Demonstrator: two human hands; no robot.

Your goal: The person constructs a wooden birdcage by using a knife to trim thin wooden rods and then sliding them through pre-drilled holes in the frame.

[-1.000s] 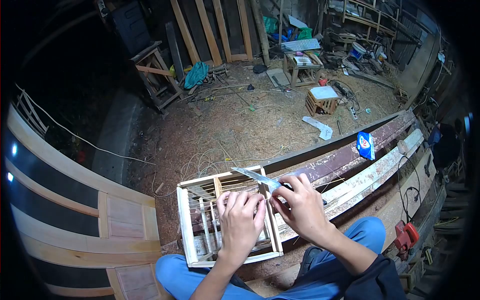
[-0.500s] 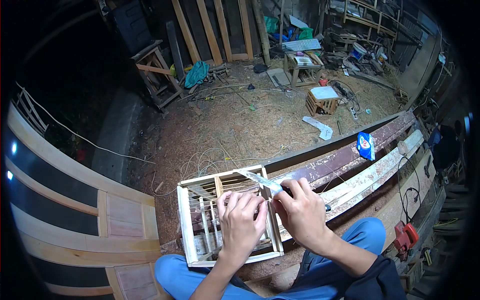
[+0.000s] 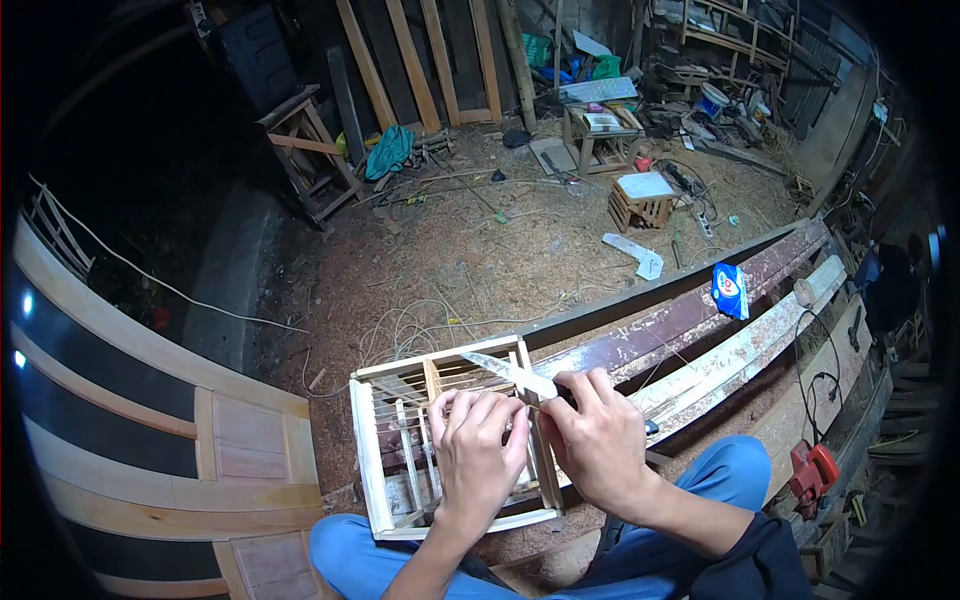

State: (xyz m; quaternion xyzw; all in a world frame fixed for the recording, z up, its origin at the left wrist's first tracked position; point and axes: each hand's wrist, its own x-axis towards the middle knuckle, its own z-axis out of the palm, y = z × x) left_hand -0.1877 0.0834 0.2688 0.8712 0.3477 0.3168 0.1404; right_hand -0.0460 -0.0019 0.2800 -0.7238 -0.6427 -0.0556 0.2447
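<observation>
Cage frame [image 3: 372, 455]: pale wood, lying flat across the planks [image 3: 720, 335] that serve as our table, just above our knees.
Left hand [image 3: 478, 452]: rests on the frame's right part, its grip curled shut around an upright bar there.
Right hand [image 3: 598, 442]: grip closed on the handle of a knife [image 3: 500, 371], whose blade points left across the frame's top corner, beside the left fingertips.
Done, as we judge: outer rails are joined and several thin slats [image 3: 402, 440] are set in.
Left, as we judge: gaps between the slats stand open, and the bar under the blade looks unfinished.
Around us: sawdust floor [image 3: 470, 250], small crate [image 3: 640, 200], blue packet [image 3: 731, 290].
</observation>
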